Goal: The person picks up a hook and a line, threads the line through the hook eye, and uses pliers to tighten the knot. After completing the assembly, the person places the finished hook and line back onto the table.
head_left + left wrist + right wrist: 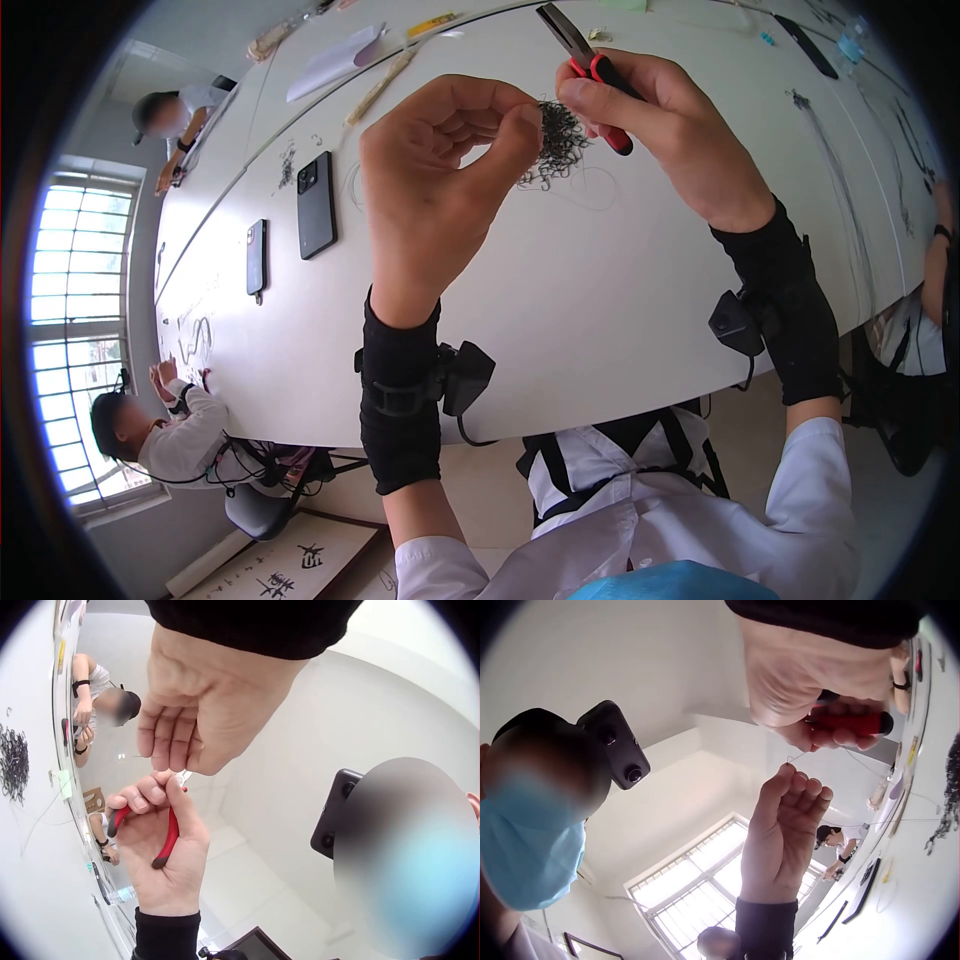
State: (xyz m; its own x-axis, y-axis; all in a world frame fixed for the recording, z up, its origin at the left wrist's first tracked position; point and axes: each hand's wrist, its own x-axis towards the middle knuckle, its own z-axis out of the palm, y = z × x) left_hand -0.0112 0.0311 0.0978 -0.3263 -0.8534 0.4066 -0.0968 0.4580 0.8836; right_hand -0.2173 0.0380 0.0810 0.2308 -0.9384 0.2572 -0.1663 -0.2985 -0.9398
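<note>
The left hand [430, 170] pinches a thin wire between thumb and forefinger; in the right wrist view a small bent bit of the wire [790, 758] shows at the fingertips of the left hand [780, 832]. The right hand [660, 125] grips red-handled pliers [610, 85], their metal jaws pointing up and left in the head view. Both hands are raised above the table, close to each other. Behind them lies a pile of small dark metal hooks [562, 140], partly hidden by the left hand.
On the white table [560, 330] lie two phones [316, 205] [257, 257] to the left, a pale stick [385, 85] and white paper [340, 62] at the back, and dark strands [835, 180] at the right. Two people sit along the left side.
</note>
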